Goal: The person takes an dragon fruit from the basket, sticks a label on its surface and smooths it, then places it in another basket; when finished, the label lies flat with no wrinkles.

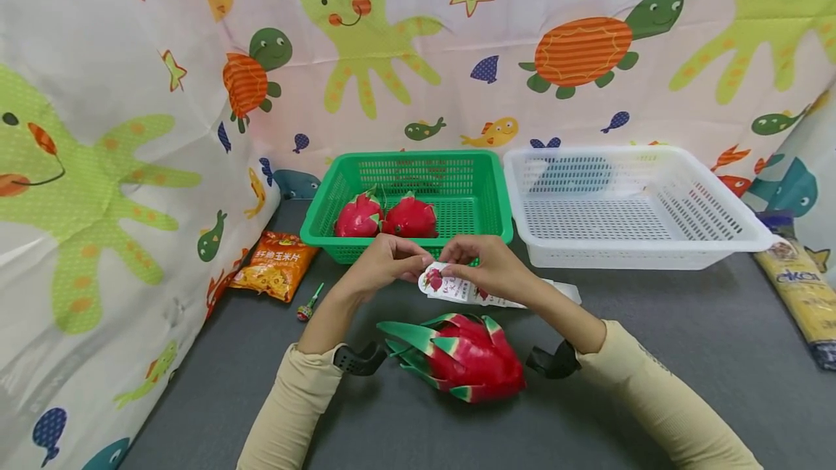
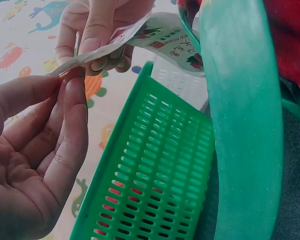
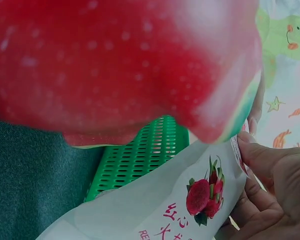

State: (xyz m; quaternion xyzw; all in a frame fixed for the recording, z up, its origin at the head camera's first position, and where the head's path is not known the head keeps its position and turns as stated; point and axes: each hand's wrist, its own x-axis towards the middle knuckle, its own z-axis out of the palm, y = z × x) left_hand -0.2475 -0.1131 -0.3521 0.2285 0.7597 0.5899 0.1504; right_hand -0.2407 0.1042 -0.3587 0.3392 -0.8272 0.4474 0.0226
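Note:
A strip of white dragon fruit stickers (image 1: 460,290) hangs between both hands above the table. My left hand (image 1: 390,264) pinches the strip's end between thumb and fingers, as the left wrist view also shows. Beside it my right hand (image 1: 486,267) grips the same strip (image 3: 190,200) with thumb and fingers. A large dragon fruit (image 1: 466,357), red with green leaf tips, lies between my forearms. Its leaf (image 2: 245,100) hides part of the left wrist view, and its red skin (image 3: 125,60) fills the upper right wrist view.
Behind the hands stands a green basket (image 1: 408,241) with two dragon fruits (image 1: 385,217). A white basket (image 1: 617,256) is to its right. An orange snack bag (image 1: 277,265) and a lollipop (image 1: 308,304) lie left; a yellow packet (image 1: 798,285) lies far right.

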